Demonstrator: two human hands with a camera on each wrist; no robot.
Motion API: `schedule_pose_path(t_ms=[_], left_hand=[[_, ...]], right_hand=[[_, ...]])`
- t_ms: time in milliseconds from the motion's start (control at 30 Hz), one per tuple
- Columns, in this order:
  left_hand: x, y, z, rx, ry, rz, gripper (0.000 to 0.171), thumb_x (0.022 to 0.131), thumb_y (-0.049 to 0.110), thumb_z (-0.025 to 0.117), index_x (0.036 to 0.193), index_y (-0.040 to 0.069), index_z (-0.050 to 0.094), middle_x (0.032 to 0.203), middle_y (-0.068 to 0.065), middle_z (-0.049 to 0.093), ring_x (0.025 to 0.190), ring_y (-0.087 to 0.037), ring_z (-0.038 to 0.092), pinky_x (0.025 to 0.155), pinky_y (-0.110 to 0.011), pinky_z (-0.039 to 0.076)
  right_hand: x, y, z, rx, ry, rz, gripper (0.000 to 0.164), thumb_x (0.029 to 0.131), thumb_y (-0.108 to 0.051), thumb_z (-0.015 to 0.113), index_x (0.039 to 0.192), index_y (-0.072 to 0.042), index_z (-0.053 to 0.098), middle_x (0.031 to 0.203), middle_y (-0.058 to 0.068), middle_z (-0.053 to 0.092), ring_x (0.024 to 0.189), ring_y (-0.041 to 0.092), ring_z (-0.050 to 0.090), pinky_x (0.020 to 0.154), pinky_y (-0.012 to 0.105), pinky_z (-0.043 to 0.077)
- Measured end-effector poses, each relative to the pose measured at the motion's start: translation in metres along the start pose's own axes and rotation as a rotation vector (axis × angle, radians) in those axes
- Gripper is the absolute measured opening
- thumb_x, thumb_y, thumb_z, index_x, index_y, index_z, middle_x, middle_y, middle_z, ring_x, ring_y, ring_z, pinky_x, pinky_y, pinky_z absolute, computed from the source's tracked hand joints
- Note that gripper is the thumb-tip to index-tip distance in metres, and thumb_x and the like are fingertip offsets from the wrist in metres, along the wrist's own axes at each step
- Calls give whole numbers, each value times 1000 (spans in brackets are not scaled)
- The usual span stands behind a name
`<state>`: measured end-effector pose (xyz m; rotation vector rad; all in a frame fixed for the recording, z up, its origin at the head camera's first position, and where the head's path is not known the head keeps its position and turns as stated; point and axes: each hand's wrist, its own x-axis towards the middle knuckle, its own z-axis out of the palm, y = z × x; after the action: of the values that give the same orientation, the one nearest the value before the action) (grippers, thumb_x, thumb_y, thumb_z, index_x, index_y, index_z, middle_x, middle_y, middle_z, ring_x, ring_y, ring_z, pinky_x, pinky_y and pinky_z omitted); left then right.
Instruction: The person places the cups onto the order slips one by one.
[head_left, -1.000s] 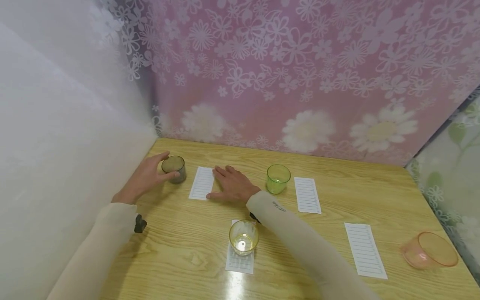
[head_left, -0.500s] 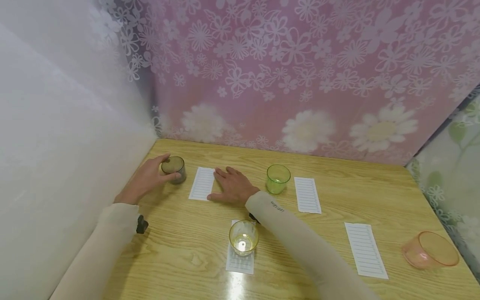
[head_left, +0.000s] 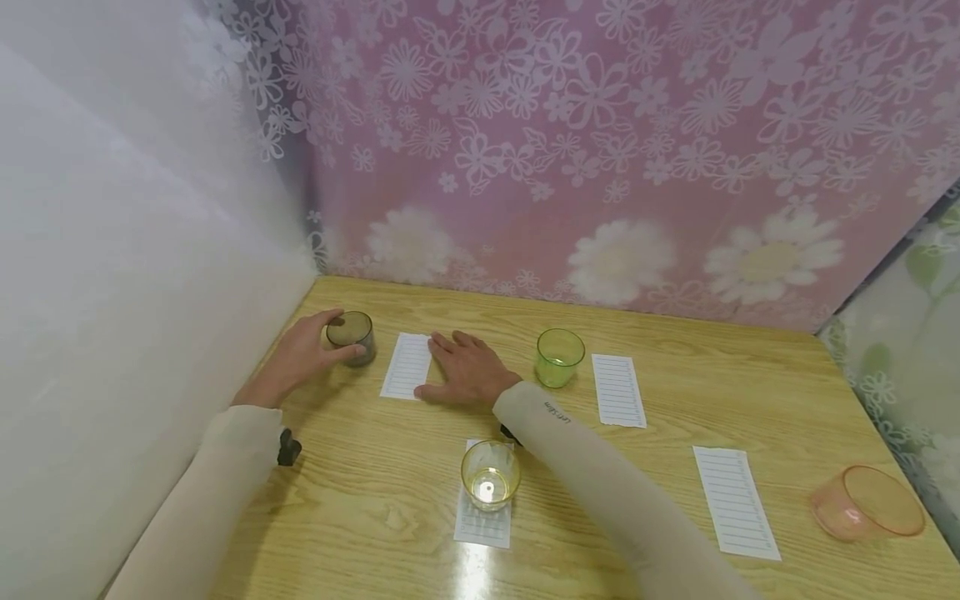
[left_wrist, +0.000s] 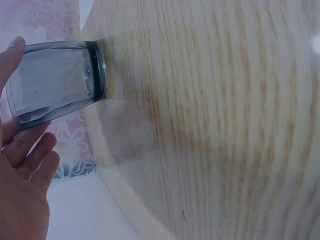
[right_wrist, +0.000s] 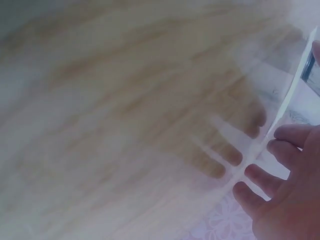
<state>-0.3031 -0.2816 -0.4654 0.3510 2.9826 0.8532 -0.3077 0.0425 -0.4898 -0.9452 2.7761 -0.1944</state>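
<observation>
At the far left of the table, my left hand point(head_left: 296, 354) holds a smoky grey glass cup point(head_left: 360, 342), thumb on the near side and fingers round the back. The cup stands upright; in the left wrist view its clear wall and thick base point(left_wrist: 95, 70) show beside the fingers. Just right of it lies a narrow lined paper slip point(head_left: 406, 367). My right hand point(head_left: 467, 372) lies flat with fingers spread, its fingertips and thumb at the slip's right edge. In the right wrist view, those fingertips point(right_wrist: 245, 192) meet the tabletop beside the slip's edge.
A green glass cup point(head_left: 559, 360) stands right of my right hand, with a lined slip point(head_left: 618, 392) beside it. A yellow glass cup point(head_left: 490, 475) stands on another slip nearer me. A further slip point(head_left: 737, 502) and a pink-orange cup point(head_left: 866, 504) are at the right.
</observation>
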Motion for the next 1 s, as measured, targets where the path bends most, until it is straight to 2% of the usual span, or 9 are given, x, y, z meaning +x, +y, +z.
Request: schedule_pose_path(t_ms=[467,700,1000], left_hand=[[0,3,2,1,38,14,93,101,52,76,167,-2,39,156,-26,58,150,-51,46,124,-69,37],[4,18,6,-51,53,59,90,99,52,80,163,-1,45,155,-24,60,149,-49,48,123,-68,38],[11,38,20,-51,35,100,93,96,57,81,164,4,45,156,-19,60,149,-45,50,124,-67,39]], right_hand=[[-3,-2,1,-30,-5,9,99,103,-79,50,176,-18,23,183,0,22,169,34,21,137,54,21],[-7,1,2,-19,8,3,99,103,-78,51,176,-17,23,183,2,23,169,36,22,137,56,21],[-11,5,6,-18,2,22,100,101,-82,47,176,-21,22,183,-2,21,170,33,19,138,55,19]])
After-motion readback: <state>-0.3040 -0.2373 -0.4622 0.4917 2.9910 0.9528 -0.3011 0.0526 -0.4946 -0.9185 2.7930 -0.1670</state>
